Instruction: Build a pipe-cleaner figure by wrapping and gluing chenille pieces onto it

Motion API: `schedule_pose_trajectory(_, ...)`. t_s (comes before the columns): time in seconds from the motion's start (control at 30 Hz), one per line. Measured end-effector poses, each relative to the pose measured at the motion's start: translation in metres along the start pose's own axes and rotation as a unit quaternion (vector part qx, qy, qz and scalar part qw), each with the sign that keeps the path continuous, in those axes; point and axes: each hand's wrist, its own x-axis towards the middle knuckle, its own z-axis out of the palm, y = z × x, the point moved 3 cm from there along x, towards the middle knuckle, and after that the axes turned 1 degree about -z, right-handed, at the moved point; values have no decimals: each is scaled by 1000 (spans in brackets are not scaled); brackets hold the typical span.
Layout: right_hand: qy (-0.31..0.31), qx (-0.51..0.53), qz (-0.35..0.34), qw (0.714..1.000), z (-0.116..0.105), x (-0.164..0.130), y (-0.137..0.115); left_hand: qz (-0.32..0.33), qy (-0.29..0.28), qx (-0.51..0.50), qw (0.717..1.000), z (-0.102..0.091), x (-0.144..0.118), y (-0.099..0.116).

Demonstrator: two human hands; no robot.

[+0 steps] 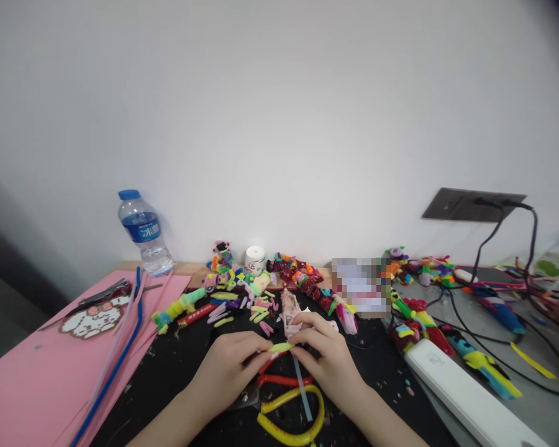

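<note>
Yellow-green piece [280, 347] between both hands [282, 360], ends hidden by fingertips.

A fuzzy yellow-green pipe cleaner piece [280, 347] sits between the fingertips of both hands. Below it lie pliers [286, 406] with glossy yellow and red plastic handles. The worktop [177, 366] is matt black and speckled with fluff. On the left, smooth pink paper sheets [23, 385]; far left, a clear glossy plastic bottle [144, 233]. On the right, a smooth white plastic power strip [466, 391].
</note>
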Motion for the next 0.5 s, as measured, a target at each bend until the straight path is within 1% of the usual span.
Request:
schedule_pose_trajectory(0.1,4,1,-3,1000,-1,1,0,-7,-2,0,1000,0,0,-2)
schedule_pose_trajectory(0.27,7,-15,-4,1000,-1,2,1,-1,29,15,999,-2,-1,-3)
schedule_pose_trajectory(0.5,3,-18,-11,1000,-1,2,-1,28,23,18,999,-1,-1,0)
